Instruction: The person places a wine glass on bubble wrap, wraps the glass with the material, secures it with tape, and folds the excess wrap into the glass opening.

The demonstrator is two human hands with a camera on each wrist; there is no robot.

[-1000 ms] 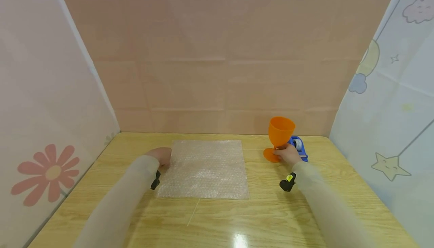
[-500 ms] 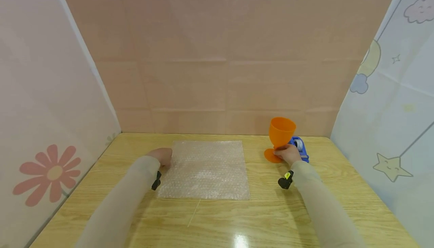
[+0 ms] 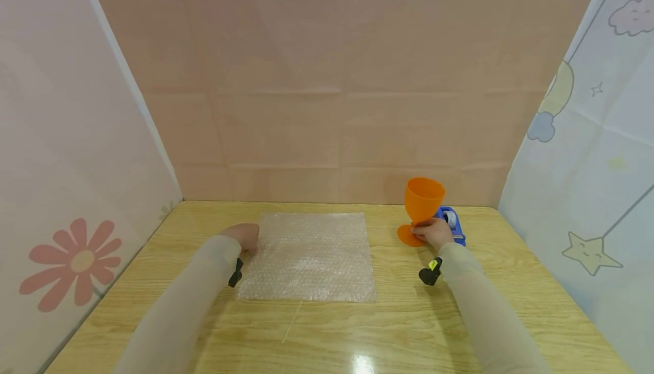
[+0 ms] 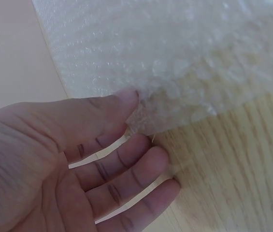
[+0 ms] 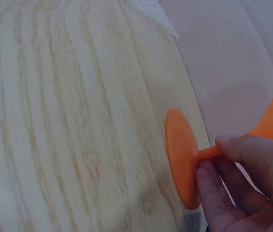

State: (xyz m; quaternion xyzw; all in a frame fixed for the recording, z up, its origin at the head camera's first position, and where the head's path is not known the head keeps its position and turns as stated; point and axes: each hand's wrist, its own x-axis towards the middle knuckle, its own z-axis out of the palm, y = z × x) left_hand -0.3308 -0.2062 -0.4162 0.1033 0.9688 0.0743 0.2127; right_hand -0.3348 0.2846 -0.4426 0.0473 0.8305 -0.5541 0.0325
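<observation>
An orange goblet stands upright at the right of the table. My right hand pinches its stem between thumb and fingers; the round foot shows beside the fingertips in the right wrist view. A square sheet of bubble wrap lies flat at the middle. At its left edge my left hand pinches the wrap, the thumb on top and the index finger beneath in the left wrist view. The other fingers of that hand are loosely curled below the edge.
Just behind and to the right of the right hand sits a blue tape dispenser with a roll of clear tape. The wooden table meets a pinkish backdrop at the back and patterned sheets at the sides.
Almost nothing differs. The right forearm has shifted very slightly left since a second ago; both hands keep their holds on the goblet and the bubble wrap.
</observation>
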